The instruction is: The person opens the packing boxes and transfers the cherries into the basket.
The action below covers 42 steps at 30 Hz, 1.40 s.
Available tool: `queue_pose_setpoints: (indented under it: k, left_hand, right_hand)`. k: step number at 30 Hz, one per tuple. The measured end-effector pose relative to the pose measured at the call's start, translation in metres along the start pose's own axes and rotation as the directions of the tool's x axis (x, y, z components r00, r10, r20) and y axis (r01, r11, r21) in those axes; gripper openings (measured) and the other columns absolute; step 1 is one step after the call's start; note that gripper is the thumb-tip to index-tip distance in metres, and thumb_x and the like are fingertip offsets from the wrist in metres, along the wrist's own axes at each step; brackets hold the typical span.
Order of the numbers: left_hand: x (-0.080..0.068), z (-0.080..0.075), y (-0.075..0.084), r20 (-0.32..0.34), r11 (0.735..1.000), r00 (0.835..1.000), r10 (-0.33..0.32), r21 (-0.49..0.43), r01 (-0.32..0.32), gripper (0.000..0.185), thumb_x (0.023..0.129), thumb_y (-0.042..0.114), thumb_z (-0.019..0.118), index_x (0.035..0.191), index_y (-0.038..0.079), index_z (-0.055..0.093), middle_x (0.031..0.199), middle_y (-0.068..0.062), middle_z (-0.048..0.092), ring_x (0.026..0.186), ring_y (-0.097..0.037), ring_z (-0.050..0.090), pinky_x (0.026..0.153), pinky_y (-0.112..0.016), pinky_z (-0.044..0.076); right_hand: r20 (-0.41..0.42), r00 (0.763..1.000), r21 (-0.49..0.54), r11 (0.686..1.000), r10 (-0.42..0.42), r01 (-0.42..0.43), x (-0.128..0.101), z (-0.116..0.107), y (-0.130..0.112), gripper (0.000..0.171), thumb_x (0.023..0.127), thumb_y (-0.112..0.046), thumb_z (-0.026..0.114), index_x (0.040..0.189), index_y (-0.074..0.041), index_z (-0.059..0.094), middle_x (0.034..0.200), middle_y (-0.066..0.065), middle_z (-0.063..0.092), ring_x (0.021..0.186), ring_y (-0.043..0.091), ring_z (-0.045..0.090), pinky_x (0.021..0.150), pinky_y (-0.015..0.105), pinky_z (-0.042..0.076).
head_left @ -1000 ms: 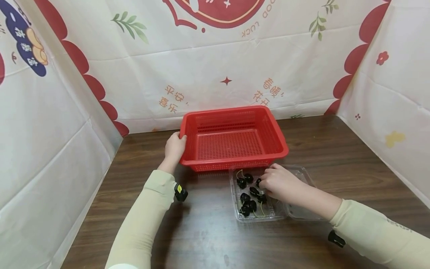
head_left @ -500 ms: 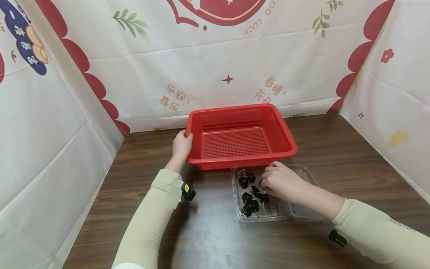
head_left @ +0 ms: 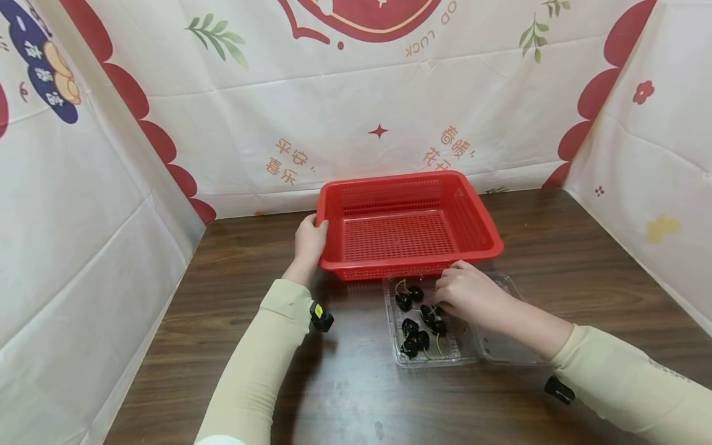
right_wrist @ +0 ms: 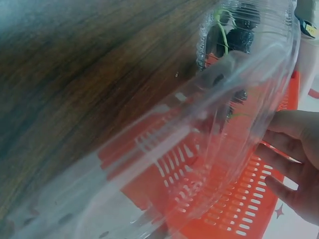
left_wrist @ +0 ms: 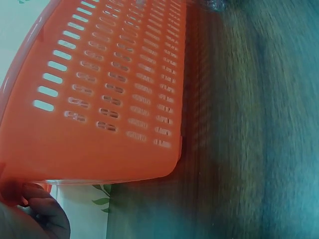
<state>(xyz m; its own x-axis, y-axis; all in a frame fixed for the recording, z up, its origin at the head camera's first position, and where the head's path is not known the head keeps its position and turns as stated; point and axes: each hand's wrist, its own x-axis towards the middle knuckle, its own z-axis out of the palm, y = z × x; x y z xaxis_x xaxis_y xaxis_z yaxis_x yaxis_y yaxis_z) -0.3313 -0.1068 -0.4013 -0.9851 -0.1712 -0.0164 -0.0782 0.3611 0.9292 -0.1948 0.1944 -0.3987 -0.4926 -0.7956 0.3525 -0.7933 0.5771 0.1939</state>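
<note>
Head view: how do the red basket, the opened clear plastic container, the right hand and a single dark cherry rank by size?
Largest to smallest:
1. Red basket
2. Clear plastic container, partly hidden
3. Right hand
4. Single dark cherry; the cherries look too alike to rank

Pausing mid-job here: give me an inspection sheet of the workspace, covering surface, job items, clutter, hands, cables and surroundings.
Surface: dark brown wood-grain table.
Basket: red plastic basket, upright, slotted sides; no cherries seen in it.
Container: clear plastic container, lid folded open to the right; whether it touches the basket, cannot tell.
Fruit: dark cherries in the container, some with green stems.
Clutter: nothing seen.
Left hand: grips the basket's left side at the rim.
Right hand: over the container; whether it holds a cherry, cannot tell.
Cables: nothing seen.
Surroundings: white printed cloth behind and on both sides.
</note>
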Motion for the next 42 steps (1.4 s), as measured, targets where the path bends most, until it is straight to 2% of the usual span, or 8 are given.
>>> queue_pose_setpoints:
  k: [8,17,24,31,34,37,40,42]
  left_hand:
    - [0.0,0.003,-0.004,0.002,1.0,1.0,-0.017,-0.01,0.017,0.046,0.1,0.022,0.053,0.142,0.004,0.046,0.127,-0.017,0.058,0.104,-0.03,0.061,0.089,-0.044,0.052]
    - [-0.002,0.006,-0.002,0.012,0.999,1.0,-0.014,-0.03,0.014,0.045,0.1,0.019,0.053,0.141,0.002,0.046,0.128,-0.018,0.057,0.104,-0.031,0.061,0.089,-0.043,0.052]
    - [-0.003,0.007,0.001,0.017,0.998,0.999,-0.038,-0.044,0.039,0.046,0.1,0.02,0.053,0.142,0.004,0.045,0.128,-0.016,0.057,0.104,-0.029,0.061,0.089,-0.044,0.052]
    - [-0.005,0.008,0.007,0.006,0.998,1.0,0.005,0.055,-0.006,0.05,0.101,0.02,0.051,0.147,0.005,0.04,0.135,-0.016,0.054,0.11,-0.029,0.059,0.091,-0.045,0.051]
    - [-0.006,0.01,0.011,0.005,0.97,0.998,0.07,0.231,-0.069,0.055,0.1,0.019,0.051,0.151,0.008,0.033,0.137,-0.016,0.053,0.112,-0.03,0.059,0.091,-0.047,0.05]
    - [-0.005,0.012,0.015,0.034,0.902,0.994,0.104,0.419,-0.108,0.059,0.099,0.018,0.05,0.153,0.011,0.029,0.13,-0.017,0.058,0.106,-0.031,0.062,0.086,-0.049,0.052]
    - [-0.006,0.014,0.02,0.071,0.839,0.994,0.084,0.534,-0.109,0.064,0.096,0.018,0.051,0.155,0.013,0.026,0.118,-0.017,0.064,0.094,-0.03,0.064,0.076,-0.047,0.053]
    - [-0.006,0.015,0.022,0.083,0.814,0.994,0.07,0.571,-0.105,0.069,0.094,0.018,0.054,0.156,0.015,0.023,0.111,-0.016,0.065,0.087,-0.029,0.064,0.071,-0.046,0.053]
  right_hand:
    - [-0.035,0.999,0.051,0.998,0.026,-0.024,0.005,-0.014,0.003,0.017,0.065,-0.006,0.087,0.075,-0.014,0.076,0.07,-0.007,0.064,0.073,0.015,0.06,0.07,0.036,0.045]
    - [-0.131,0.991,0.091,0.996,0.032,-0.02,0.01,-0.024,0.004,0.019,0.063,-0.004,0.088,0.075,-0.012,0.075,0.071,-0.006,0.065,0.072,0.014,0.06,0.069,0.035,0.046]
    - [-0.135,0.987,0.128,0.989,0.086,-0.069,0.015,-0.034,0.009,0.02,0.064,-0.004,0.088,0.078,-0.012,0.075,0.075,-0.004,0.068,0.074,0.015,0.062,0.07,0.037,0.048]
    - [-0.159,0.979,0.142,0.984,0.131,-0.109,0.021,-0.05,0.021,0.021,0.064,-0.004,0.088,0.079,-0.011,0.076,0.077,-0.002,0.069,0.075,0.018,0.063,0.072,0.04,0.049]
    - [-0.174,0.973,0.135,0.983,0.148,-0.125,0.021,-0.059,0.027,0.021,0.064,-0.002,0.087,0.08,-0.011,0.076,0.077,-0.002,0.069,0.075,0.018,0.063,0.071,0.041,0.049]
    - [-0.175,0.968,0.119,0.98,0.177,-0.158,0.02,-0.068,0.034,0.021,0.064,-0.002,0.087,0.08,-0.011,0.077,0.077,-0.001,0.07,0.075,0.019,0.063,0.072,0.043,0.049]
    - [-0.164,0.964,0.101,0.975,0.211,-0.196,0.02,-0.075,0.038,0.019,0.065,-0.002,0.086,0.08,-0.01,0.077,0.076,0.0,0.07,0.074,0.02,0.063,0.074,0.044,0.048]
    - [-0.157,0.955,0.104,0.966,0.251,-0.236,0.02,-0.078,0.041,0.018,0.066,-0.002,0.085,0.081,-0.01,0.077,0.077,0.002,0.07,0.075,0.022,0.064,0.075,0.045,0.048]
